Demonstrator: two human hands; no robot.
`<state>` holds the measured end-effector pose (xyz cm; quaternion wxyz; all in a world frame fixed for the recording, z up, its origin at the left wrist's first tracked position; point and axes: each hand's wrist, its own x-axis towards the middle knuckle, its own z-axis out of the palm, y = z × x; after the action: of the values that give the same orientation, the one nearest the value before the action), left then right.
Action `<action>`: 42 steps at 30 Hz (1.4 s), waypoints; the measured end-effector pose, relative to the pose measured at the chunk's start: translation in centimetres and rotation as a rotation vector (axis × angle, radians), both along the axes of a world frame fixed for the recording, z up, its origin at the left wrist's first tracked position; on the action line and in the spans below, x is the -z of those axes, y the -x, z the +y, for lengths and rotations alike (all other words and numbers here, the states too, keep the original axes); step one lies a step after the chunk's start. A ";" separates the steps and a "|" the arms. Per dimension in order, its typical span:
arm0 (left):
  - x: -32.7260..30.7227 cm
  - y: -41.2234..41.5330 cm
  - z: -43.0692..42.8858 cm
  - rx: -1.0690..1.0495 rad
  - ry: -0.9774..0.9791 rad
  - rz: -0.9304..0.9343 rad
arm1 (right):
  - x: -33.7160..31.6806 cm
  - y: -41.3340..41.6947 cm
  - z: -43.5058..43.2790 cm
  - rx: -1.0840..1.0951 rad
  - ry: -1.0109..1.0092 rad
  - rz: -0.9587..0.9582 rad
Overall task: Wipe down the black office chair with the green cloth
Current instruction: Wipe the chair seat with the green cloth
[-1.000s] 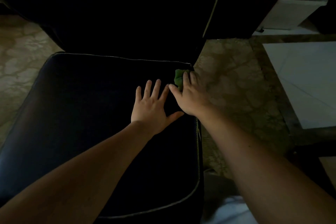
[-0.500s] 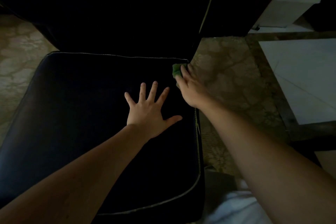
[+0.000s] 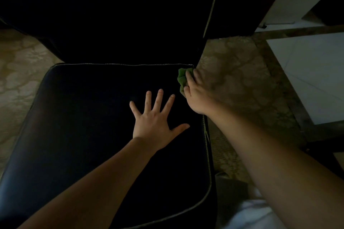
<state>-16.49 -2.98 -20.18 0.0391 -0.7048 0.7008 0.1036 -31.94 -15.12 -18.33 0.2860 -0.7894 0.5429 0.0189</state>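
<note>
The black office chair (image 3: 83,126) is being wiped at its seat's back corner, where the bunched green cloth (image 3: 181,79) is gripped by the right hand (image 3: 198,96), 1 o'clock from the flat, spread left hand (image 3: 152,122). Next, a pull toward 6 o'clock along the edge seems called for.

Seat (image 3: 83,126) lies open left of the left hand (image 3: 154,122); backrest (image 3: 121,24) blocks behind.

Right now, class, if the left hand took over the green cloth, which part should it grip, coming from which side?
Probably pinch the bunched fold of the green cloth that bulges left of the right hand, coming from the left across the seat: the right hand covers its other side and the backrest rises behind.
</note>
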 end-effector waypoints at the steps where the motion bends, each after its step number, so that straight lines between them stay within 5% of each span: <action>1: 0.0 0.0 0.1 0.002 -0.001 -0.001 | 0.0 0.1 0.4 -0.008 0.008 0.020; 19: 0.1 0.0 0.6 0.027 0.007 -0.031 | 0.0 0.2 1.1 0.009 0.022 0.006; 26: 0.5 -0.1 0.7 0.026 0.040 -0.030 | 0.3 -0.8 2.7 0.075 0.246 0.072; 42: 0.3 -0.1 0.7 0.041 0.017 -0.034 | 0.4 -0.4 3.1 0.027 0.170 0.134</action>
<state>-16.38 -2.26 -20.44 0.0470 -0.6922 0.7152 0.0848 -31.57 -11.97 -18.72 0.1813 -0.8004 0.5710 0.0217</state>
